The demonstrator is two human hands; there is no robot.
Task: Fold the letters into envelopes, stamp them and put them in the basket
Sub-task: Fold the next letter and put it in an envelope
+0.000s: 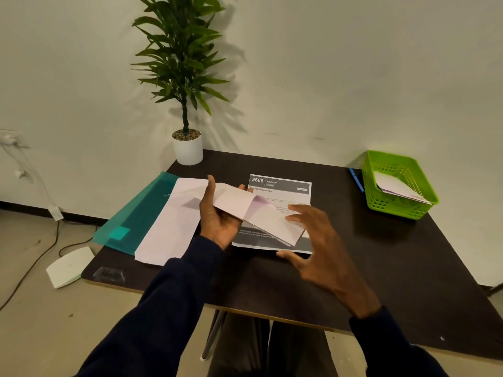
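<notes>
My left hand (217, 216) grips a folded white letter (258, 210) above the middle of the dark table (381, 268), its loose end curling down to the right. My right hand (321, 240) hovers with fingers spread, fingertips touching the letter's right edge. Under them lies a printed sheet (283, 186) headed "2666 KITCHEN". A stack of white envelopes (168, 229) rests to the left, partly on a teal folder (136, 213). The green basket (375, 197) stands at the table's far right corner with a white envelope (400, 189) inside.
A potted plant (187, 148) stands at the table's back left corner against the wall. A blue pen (356, 180) lies just left of the basket. On the floor to the left are a white box (69, 266) and cables.
</notes>
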